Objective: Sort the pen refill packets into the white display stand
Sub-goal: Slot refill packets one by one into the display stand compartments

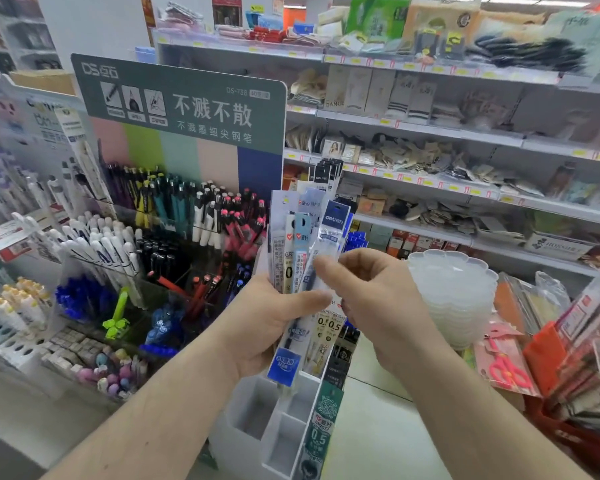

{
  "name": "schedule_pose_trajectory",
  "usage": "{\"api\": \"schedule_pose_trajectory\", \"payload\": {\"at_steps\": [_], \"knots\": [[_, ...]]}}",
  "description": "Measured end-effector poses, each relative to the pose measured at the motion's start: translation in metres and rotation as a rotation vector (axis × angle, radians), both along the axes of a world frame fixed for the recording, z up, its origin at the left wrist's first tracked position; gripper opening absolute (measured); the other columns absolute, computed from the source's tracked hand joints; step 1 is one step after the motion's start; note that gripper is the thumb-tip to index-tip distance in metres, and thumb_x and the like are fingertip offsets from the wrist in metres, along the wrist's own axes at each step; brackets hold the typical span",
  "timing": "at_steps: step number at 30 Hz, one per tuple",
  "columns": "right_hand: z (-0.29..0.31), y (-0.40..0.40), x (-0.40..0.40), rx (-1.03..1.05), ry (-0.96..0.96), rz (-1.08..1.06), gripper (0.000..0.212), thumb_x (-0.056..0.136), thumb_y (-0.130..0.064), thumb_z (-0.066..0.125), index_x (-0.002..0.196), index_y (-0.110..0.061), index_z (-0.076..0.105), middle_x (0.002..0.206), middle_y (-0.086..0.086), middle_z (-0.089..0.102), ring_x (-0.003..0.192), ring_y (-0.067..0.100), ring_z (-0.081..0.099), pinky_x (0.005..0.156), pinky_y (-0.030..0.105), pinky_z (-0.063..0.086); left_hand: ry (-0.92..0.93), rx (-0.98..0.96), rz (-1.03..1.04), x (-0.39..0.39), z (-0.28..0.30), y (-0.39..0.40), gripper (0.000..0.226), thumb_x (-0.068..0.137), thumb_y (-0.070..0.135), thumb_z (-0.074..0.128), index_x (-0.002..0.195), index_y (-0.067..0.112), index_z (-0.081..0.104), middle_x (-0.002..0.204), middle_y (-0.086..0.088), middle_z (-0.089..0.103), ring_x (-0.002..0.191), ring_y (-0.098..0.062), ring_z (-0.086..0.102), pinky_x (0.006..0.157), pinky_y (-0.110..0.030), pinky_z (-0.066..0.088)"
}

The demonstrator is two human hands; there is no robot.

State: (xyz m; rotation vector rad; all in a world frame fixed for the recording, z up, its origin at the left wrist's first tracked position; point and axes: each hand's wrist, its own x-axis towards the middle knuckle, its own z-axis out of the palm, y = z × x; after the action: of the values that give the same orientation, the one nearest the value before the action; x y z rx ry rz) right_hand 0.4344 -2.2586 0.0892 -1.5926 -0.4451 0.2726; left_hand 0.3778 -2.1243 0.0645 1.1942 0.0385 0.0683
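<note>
Both hands (326,306) – seemingly gripping refill packets (303,258)

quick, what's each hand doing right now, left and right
Left hand: grips a fanned bundle of pen refill packets.
Right hand: fingers curled, pinching one packet in that bundle.
</note>
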Motion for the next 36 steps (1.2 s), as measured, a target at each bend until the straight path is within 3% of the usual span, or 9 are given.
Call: {"api": "schedule_pose_trajectory", "payload": {"at_steps": [3,6,9,12,16,22,28,33,36], "knots": [[-0.005,0.003,0.002,-0.003,-0.026,-0.034,0.017,0.081,-0.019,0.081,0.073,-0.012,0.068,0.065,0.002,0.064,0.056,0.010,0.055,0.053,0.024,0.046,0.001,0.015,-0.001,0.002,-0.003,0.000,0.037,0.074,0.004,0.077,0.110,0.007,0.070,0.095,-0.015,0.072,0.084,-0.024,0.072,0.068,-0.031,0.059],[-0.009,-0.001,0.005,0.047,0.025,-0.027,0.015,0.086,-0.014,0.076,0.074,-0.012,0.067,0.065,0.005,0.059,0.049,0.009,0.046,0.046,0.020,0.038,0.014,0.047,0.011,0.003,-0.005,0.002,0.039,0.073,0.006,0.072,0.112,0.005,0.069,0.096,-0.015,0.071,0.089,-0.028,0.069,0.078,-0.040,0.060],[-0.008,-0.005,0.005,0.090,0.089,-0.027,0.015,0.091,-0.009,0.067,0.077,-0.010,0.065,0.055,-0.001,0.054,0.042,0.007,0.041,0.040,0.018,0.035,0.018,0.084,0.010,0.001,-0.006,0.002,0.039,0.074,0.006,0.073,0.112,0.004,0.069,0.101,-0.021,0.072,0.095,-0.038,0.068,0.089,-0.055,0.054],[-0.007,-0.004,0.003,0.041,0.068,-0.038,0.006,0.089,-0.013,0.071,0.085,-0.011,0.067,0.061,-0.004,0.066,0.049,0.008,0.057,0.047,0.020,0.045,0.040,0.151,0.060,0.001,-0.005,-0.002,0.043,0.070,0.010,0.079,0.112,0.011,0.071,0.109,-0.028,0.069,0.106,-0.055,0.060,0.097,-0.073,0.040],[-0.009,-0.005,0.001,-0.073,-0.037,-0.044,0.010,0.082,-0.015,0.080,0.089,-0.018,0.074,0.083,0.002,0.077,0.080,0.021,0.074,0.071,0.039,0.062,0.039,0.207,0.034,0.004,-0.008,-0.003,0.031,0.078,0.002,0.077,0.105,0.017,0.076,0.106,-0.017,0.074,0.103,-0.035,0.070,0.091,-0.052,0.055],[-0.005,-0.026,0.014,0.104,0.045,-0.093,0.010,0.091,-0.005,0.065,0.081,-0.006,0.069,0.058,-0.002,0.064,0.042,0.005,0.047,0.042,0.016,0.038,0.072,0.198,0.045,0.005,-0.009,-0.002,0.053,0.064,0.014,0.076,0.115,0.003,0.066,0.102,-0.014,0.076,0.097,-0.030,0.073,0.085,-0.041,0.059],[-0.024,-0.075,0.060,-0.075,-0.113,-0.474,0.025,0.097,-0.021,0.063,0.075,-0.015,0.071,0.056,0.000,0.065,0.052,0.011,0.056,0.052,0.022,0.047,0.155,0.251,0.099,0.007,-0.008,-0.008,0.045,0.074,0.011,0.077,0.116,0.003,0.063,0.101,-0.012,0.076,0.097,-0.028,0.073,0.094,-0.050,0.055],[-0.077,-0.088,0.103,-0.248,-0.063,-0.528,0.021,0.094,-0.019,0.067,0.073,-0.019,0.070,0.068,0.001,0.073,0.074,0.028,0.072,0.075,0.047,0.060,0.176,0.250,0.138,0.007,-0.012,-0.025,0.026,0.083,0.001,0.072,0.108,0.008,0.068,0.097,-0.008,0.077,0.094,-0.025,0.074,0.087,-0.042,0.058],[-0.099,-0.085,0.123,-0.286,-0.038,-0.539,0.019,0.093,-0.018,0.066,0.074,-0.019,0.069,0.073,0.002,0.073,0.079,0.026,0.072,0.082,0.052,0.059,0.213,0.174,0.145,0.008,-0.022,-0.037,0.023,0.084,-0.003,0.069,0.104,0.006,0.068,0.088,-0.008,0.077,0.081,-0.024,0.075,0.070,-0.035,0.061]]}}
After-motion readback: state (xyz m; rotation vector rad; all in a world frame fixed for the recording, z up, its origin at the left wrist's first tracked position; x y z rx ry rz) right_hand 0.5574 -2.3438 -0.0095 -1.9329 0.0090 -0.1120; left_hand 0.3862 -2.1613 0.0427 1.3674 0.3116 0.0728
